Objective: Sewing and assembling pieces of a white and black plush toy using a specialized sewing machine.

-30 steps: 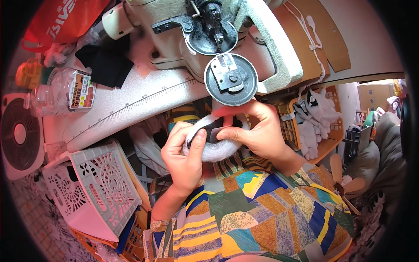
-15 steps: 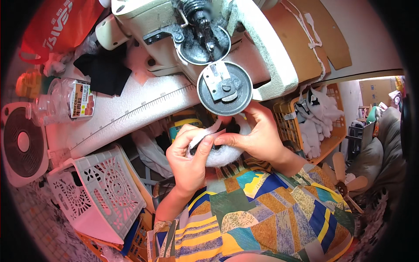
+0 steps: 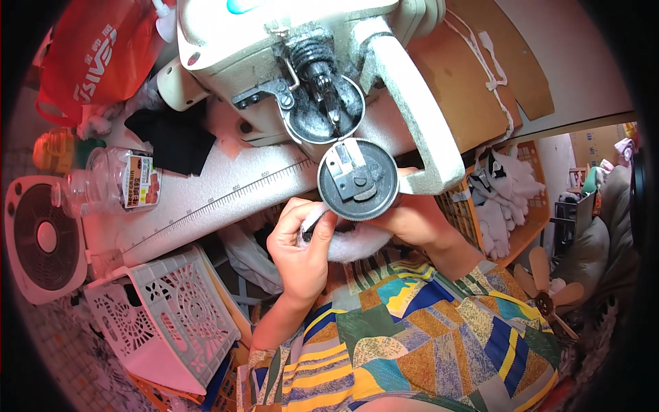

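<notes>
My left hand [image 3: 298, 248] pinches the left end of a white fluffy piece of fabric [image 3: 353, 247], with a dark edge showing between thumb and fingers. The piece curves across to my right hand [image 3: 417, 221], which grips its other end. The fabric's upper part and my right fingertips are hidden behind the toothed round disc [image 3: 376, 196] of a pale industrial sewing machine [image 3: 443, 130]. Above that disc sits a second, cup-shaped metal disc [image 3: 292, 127], with the machine's black, lint-covered spring mechanism [image 3: 319, 65] over it.
A white worktable with a ruler scale [image 3: 213, 199] runs left, holding a clear plastic jar [image 3: 103, 182] and black cloth [image 3: 182, 141]. Below stands a grey openwork crate [image 3: 195, 309]. A box fan [image 3: 44, 240] is far left. An orange basket [image 3: 525, 226] of white fluffy pieces [image 3: 504, 199] stands right.
The machine and table sit lower in the picture. The fabric and my right hand are now more covered by the toothed disc; my right thumb has drawn away from the left one.
</notes>
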Action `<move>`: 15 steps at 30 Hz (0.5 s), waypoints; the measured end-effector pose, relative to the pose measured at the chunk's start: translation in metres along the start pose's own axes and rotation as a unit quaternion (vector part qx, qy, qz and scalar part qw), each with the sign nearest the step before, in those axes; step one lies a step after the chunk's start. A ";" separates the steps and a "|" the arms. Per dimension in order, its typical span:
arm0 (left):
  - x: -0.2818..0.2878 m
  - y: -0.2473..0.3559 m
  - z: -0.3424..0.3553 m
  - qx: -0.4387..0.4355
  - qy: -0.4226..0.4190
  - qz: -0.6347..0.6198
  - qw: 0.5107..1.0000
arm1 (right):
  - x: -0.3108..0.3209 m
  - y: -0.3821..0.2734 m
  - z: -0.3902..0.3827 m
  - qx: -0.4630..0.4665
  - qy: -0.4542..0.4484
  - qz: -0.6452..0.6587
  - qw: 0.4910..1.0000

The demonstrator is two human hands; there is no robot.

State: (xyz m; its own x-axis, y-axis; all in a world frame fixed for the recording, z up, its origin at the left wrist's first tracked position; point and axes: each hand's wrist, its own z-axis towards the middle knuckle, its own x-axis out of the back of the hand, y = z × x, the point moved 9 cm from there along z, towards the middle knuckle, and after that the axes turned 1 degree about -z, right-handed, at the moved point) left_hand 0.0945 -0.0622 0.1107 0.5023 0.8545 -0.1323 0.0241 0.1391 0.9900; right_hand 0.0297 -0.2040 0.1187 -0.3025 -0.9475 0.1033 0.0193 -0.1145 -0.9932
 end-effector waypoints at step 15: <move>0.007 0.058 0.036 -0.257 0.134 0.088 0.953 | 0.038 -0.049 0.050 0.165 0.065 -0.019 0.984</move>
State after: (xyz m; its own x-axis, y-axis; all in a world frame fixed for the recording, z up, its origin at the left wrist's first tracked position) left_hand 0.1306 -0.0664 0.1693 0.2196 0.9747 -0.0415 -0.5008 0.1492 0.8526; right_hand 0.0649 -0.2493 0.1741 -0.4272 -0.8972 0.1121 0.3067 -0.2604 -0.9155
